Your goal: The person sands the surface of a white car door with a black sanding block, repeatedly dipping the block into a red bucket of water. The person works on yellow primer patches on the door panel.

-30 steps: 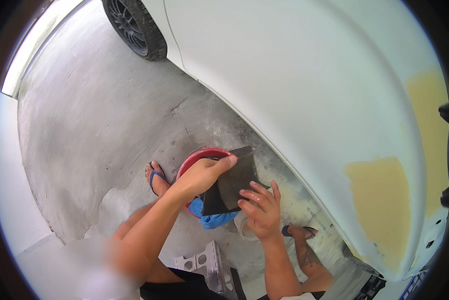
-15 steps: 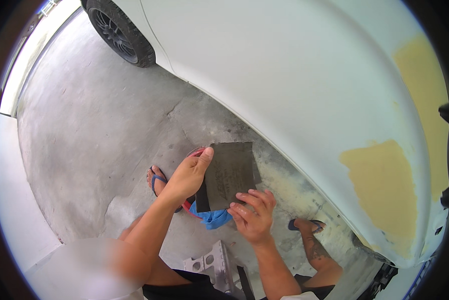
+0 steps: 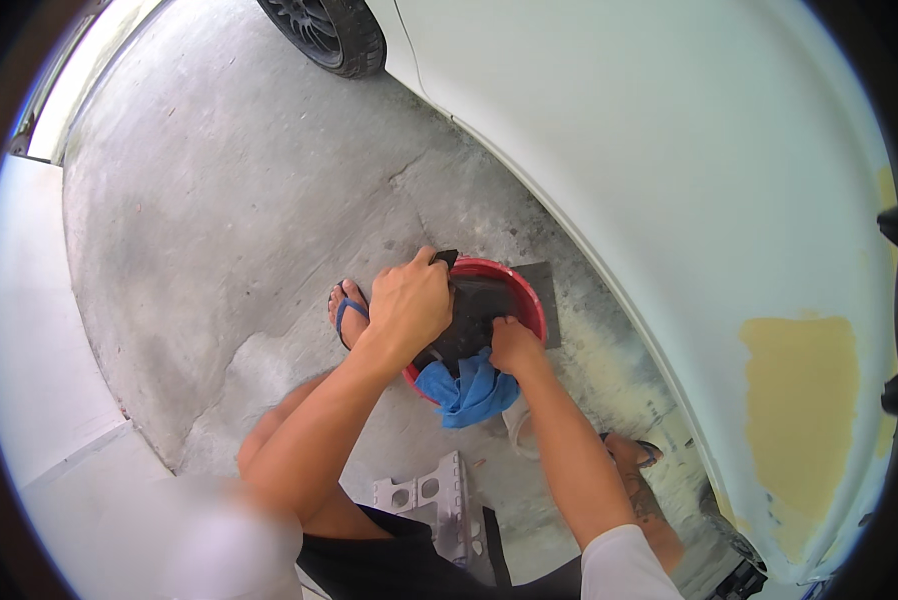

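Blue cloth (image 3: 472, 393) is overhanging red bucket (image 3: 533, 297) at centre, grey stool (image 3: 453, 500) occupying lower centre, left hand (image 3: 414, 300) gripping black piece (image 3: 447, 258), right hand (image 3: 517, 346) showing unclear grip.

Downward Head View

We look down from the left of two head-worn fisheyes, fairly near a red bucket (image 3: 536, 300) around mid-picture; forearms (image 3: 334, 440) enter from the lower edge, and the wide lens bows a white car (image 3: 659, 160) at right.

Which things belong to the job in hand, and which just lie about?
Apparently in use: dark piece in left hand; red bucket, right hand inside; blue cloth over its rim; likely tan-patched car panel.

Apparently lying about: grey step stool; dark sheet beside the bucket.
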Tool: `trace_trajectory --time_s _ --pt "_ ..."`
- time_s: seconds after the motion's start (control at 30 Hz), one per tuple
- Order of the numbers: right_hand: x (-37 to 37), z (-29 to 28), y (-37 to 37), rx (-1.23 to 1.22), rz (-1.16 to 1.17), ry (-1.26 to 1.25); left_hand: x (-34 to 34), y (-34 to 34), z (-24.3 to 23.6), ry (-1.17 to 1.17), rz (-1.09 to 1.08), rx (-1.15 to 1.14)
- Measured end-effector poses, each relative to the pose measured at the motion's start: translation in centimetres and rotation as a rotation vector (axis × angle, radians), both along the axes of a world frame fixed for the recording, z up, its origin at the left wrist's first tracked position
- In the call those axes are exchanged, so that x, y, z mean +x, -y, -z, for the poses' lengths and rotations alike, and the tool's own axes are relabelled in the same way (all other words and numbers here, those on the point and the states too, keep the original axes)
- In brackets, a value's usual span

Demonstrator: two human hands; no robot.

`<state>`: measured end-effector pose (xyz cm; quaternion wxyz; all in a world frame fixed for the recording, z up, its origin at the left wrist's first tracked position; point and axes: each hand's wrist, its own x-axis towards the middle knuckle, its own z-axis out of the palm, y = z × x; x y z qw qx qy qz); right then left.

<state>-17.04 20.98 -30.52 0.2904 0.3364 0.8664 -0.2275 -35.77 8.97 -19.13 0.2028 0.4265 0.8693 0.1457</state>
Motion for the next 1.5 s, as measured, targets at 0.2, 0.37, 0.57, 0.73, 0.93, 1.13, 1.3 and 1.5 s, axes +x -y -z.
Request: trace_trajectory --time_s 0.2,0.37,0.57,0.73,0.93,1.13,1.3,1.5 --pt "3.5 -3.3 1.8 0.043 -0.173 -0.07 1.6 -0.7 2.2 -0.155 0.136 -0.018" --pt "9.9 -5.9 6.0 0.279 0.046 -0.541 7.6 0.0 4.5 -0.227 0.423 -0.255" --pt "13.1 -8.0 7.4 0.057 0.737 -0.684 6.9 -0.7 1.9 -0.02 0.294 -0.139" --pt "8.0 -10.7 4.6 -0.477 1.145 -0.969 5.1 -2.9 -1.3 0.466 -0.021 -0.063" --pt "2.6 -6.9 0.0 -1.157 1.235 -0.967 -0.1 -2.0 -2.7 0.596 -0.385 0.123" --pt "1.4 2.2 -0.5 0.227 -0.253 -0.109 -3.8 -0.3 -5.1 0.555 -0.526 0.238" --pt "0.3 2.1 -0.4 0.212 -0.355 0.086 -5.1 0.4 -6.1 0.48 -0.533 0.294" --pt "3.0 -7.3 -2.1 -0.02 0.008 -0.116 -5.1 0.6 -5.8 0.461 -0.507 0.308"
